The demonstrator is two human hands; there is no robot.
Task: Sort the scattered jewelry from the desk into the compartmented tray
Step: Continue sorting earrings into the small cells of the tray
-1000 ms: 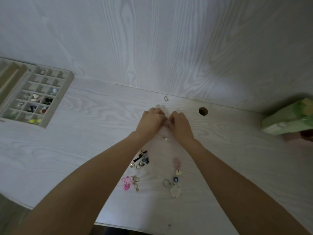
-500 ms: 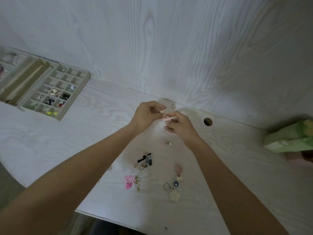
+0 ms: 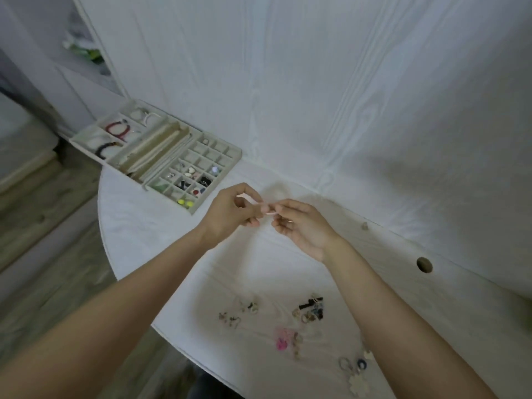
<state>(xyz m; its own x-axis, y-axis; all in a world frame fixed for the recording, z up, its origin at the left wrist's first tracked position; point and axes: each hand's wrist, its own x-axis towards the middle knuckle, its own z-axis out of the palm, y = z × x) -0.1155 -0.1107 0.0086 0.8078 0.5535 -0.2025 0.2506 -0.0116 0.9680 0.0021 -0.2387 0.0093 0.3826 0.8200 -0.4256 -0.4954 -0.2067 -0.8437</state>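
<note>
Both my left hand (image 3: 230,210) and right hand (image 3: 299,226) have drifted toward the tray (image 3: 230,159) at upper left, each pinching 1 small pink piece (image 3: 270,214), so I should keep it level and grip firmly.

Left hand (image 3: 230,212) and right hand (image 3: 299,226) pinching a small pink piece (image 3: 270,214) between them above the tabletop (image 3: 172,243), compartmented tray (image 3: 161,156) behind left, scattered jewelry (image 3: 309,311) nearer

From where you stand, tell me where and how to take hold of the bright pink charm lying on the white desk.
Pinch the bright pink charm by its narrow pale metal end, on the side toward the right hand, coming straight down from above. It lies flat on the white desk, so its edges offer little purchase, while that end probably gives fingertips something to close on. Blur hides finer detail.
</note>
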